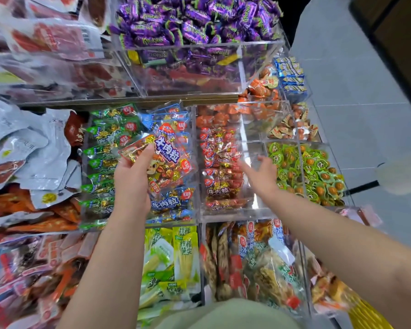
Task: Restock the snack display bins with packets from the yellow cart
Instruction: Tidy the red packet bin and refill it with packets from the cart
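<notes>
My left hand grips a clear beef-cube packet with a purple label and red-gold candies, held above the blue-packet bin. My right hand is open with fingers spread, reaching over the clear acrylic bin of red beef-cube packets; it holds nothing. A bin of green packets lies left of my left hand. A yellow corner of the cart shows at the bottom right.
Purple candies fill the upper bin. Green-wrapped sweets and orange ones sit to the right. Yellow-green bamboo-shoot packets and mixed packets fill the near bins. Grey floor lies to the right.
</notes>
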A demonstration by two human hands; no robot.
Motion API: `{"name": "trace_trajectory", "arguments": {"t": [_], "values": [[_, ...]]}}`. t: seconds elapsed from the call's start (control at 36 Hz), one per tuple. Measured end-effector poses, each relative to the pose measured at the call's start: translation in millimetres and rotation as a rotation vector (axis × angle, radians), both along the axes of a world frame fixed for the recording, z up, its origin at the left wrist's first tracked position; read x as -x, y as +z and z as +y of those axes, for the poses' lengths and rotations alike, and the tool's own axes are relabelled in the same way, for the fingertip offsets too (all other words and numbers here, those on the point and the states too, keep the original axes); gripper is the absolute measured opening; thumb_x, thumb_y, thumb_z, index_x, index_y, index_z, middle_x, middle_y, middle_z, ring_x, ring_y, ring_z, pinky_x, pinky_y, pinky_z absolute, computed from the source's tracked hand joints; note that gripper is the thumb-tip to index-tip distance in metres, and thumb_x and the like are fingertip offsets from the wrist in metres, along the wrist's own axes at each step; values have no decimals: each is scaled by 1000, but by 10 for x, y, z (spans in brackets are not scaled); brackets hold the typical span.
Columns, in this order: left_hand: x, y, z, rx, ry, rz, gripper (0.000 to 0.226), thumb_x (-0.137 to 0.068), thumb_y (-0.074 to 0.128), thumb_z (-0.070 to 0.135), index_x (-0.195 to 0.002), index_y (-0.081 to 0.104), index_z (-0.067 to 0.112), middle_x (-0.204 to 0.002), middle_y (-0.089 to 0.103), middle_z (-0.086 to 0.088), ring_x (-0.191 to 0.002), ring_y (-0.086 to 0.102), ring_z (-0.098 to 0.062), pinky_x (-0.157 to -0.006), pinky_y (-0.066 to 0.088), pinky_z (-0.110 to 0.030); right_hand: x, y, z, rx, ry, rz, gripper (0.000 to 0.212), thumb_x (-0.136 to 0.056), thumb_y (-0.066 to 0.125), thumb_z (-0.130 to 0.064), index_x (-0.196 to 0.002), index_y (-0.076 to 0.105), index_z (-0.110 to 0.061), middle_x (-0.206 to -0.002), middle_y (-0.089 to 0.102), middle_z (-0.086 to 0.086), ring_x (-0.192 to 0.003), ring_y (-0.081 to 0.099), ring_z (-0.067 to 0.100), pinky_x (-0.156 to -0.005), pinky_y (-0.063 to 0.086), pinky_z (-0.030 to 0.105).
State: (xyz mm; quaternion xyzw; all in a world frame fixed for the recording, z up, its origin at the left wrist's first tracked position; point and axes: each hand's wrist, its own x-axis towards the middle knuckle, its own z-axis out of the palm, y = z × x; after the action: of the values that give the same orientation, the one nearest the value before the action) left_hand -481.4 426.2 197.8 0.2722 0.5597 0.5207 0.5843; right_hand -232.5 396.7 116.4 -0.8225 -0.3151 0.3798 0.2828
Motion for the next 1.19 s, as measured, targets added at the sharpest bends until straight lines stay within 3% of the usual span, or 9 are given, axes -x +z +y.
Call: {"name": "trace_trajectory", "arguments": {"t": [0.11,0.17,0.47,0.61,0.69,0.75,0.89,1.08,1.19], "values": [[3,9,14,19,19,-14,13,-87,70,23,-97,63,20,-93,76,-3,-91,72,-23,-77,60,-41,59,58,19,409,-312,803,63,-84,42,-70,-98,55,-10,-90,56,15,-78,58,36,-64,55,46],[12,6,16,21,21,-8,13,-87,70,24,-96,63,20,-93,76,-3,-91,72,-23,-76,60,-40,141,-42,43,365,-305,974,67,-79,42,-73,-97,64,-13,-91,67,22,-80,66,39,-73,54,48],[-20,6,27,89,-48,-74,34,-89,66,28,-115,60,8,-103,74,-8,-93,71,-25,-82,57,-47,94,-149,49,220,-313,1097,64,-84,33,-74,-95,68,-21,-96,65,20,-84,65,43,-62,55,54],[-143,33,6,113,-163,-183,19,-95,56,21,-107,60,7,-96,75,-7,-90,72,-23,-64,58,-39,-3,26,31,341,-262,747,71,-87,31,-70,-130,46,-16,-128,48,14,-116,48,42,-93,44,54],[-209,48,-43,64,-205,-222,18,-95,54,12,-112,57,7,-92,75,-7,-84,73,-23,-59,59,-45,-49,152,14,-37,-221,348,50,-92,45,-51,-127,50,-16,-126,55,1,-113,51,23,-93,41,37],[-267,60,-88,34,-250,-235,18,-92,55,4,-110,54,8,-85,74,-6,-78,73,-21,-59,59,-43,-54,332,-11,-233,-54,408,33,-88,57,-46,-108,60,-20,-107,65,-4,-101,62,17,-90,49,34],[-502,87,-230,68,-488,-223,22,-82,62,4,-103,56,9,-91,72,-8,-82,70,-21,-70,59,-36,18,648,-38,-167,416,585,53,-52,84,-51,-100,63,-42,-102,70,-10,-91,68,14,-78,57,29],[-266,125,-118,-208,-505,594,21,-84,72,32,-102,61,34,-112,63,16,-106,59,-4,-91,46,-22,-338,715,-200,-213,440,274,28,-68,81,-26,-90,66,-30,-81,69,-13,-77,64,-2,-65,51,13],[-136,11,-65,-302,-621,1036,52,-86,66,45,-134,49,36,-145,36,18,-143,25,-12,-110,23,-33,-423,691,-332,-104,682,-4,19,-70,80,-27,-80,66,-35,-83,67,-13,-80,63,2,-68,48,14]]}}
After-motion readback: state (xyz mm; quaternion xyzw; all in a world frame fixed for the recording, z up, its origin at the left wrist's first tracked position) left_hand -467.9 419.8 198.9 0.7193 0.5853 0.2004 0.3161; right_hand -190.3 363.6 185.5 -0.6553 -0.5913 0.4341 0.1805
